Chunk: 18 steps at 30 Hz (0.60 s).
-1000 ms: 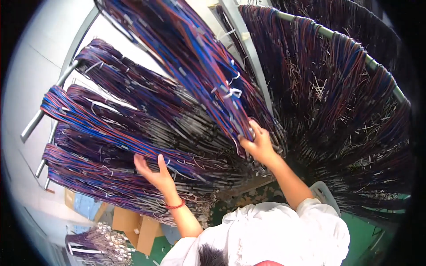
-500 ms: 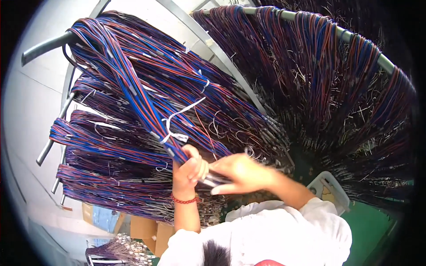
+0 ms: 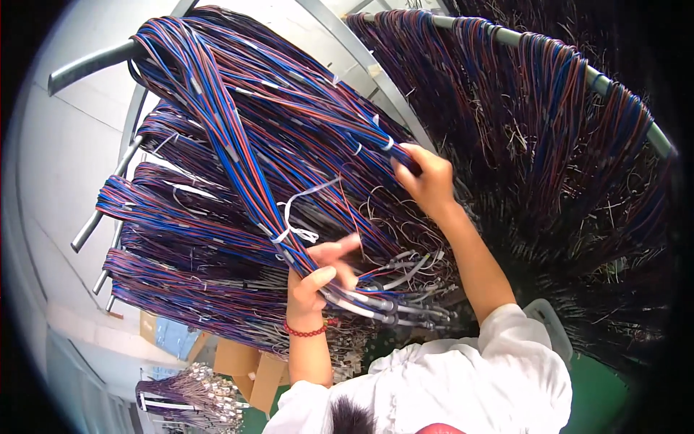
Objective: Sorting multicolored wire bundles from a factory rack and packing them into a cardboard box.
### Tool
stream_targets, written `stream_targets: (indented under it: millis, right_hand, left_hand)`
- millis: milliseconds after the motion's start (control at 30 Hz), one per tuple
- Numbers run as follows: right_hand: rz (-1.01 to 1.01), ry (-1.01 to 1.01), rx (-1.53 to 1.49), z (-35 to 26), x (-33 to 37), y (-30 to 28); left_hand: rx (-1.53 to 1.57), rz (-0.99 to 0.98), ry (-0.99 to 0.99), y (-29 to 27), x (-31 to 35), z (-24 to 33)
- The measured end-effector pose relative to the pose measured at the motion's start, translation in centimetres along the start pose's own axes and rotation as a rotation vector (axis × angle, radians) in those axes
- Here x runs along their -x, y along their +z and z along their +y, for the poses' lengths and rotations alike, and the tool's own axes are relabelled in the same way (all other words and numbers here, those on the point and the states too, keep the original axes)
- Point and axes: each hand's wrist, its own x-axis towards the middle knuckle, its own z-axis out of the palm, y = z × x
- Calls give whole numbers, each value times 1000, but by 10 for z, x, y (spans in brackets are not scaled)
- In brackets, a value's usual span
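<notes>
My left hand [image 3: 316, 278], wearing a red beaded bracelet [image 3: 305, 330], holds a bundle of blue, red and dark wires [image 3: 246, 170] loosely near its lower end. The thumb lies along the bundle and the fingers are partly spread and blurred. Just above this hand a white tie [image 3: 280, 236] circles the wires, its long tail loose. Below the hand, grey-sleeved wire ends [image 3: 383, 307] fan out to the right. Farther up and right, my right hand [image 3: 428, 177] is closed round a second wire bundle [image 3: 354, 119], just below its white tie [image 3: 388, 144].
Both bundles hang over a metal rod [image 3: 90, 69] at the upper left. More bundles [image 3: 152, 199] hang on lower rods. At the right, a long curved rail [image 3: 506, 35] carries many dark wire bundles. Cardboard boxes [image 3: 249, 367] and a pale plastic bin [image 3: 553, 329] stand below.
My right hand has left the first bundle's lower end, moved up and right, and gripped the second bundle. My left hand's fingers have loosened. The view has shifted slightly.
</notes>
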Motion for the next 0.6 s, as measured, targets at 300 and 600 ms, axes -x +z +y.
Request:
stream_targets:
  millis: [300, 600]
  right_hand:
    - [-189, -157, 24, -95, 79, -5]
    - [-88, -210, -442, -81, 32, -21]
  left_hand:
    - [-119, 214, 27, 25, -35, -29]
    - [71, 40, -28, 9, -28, -12]
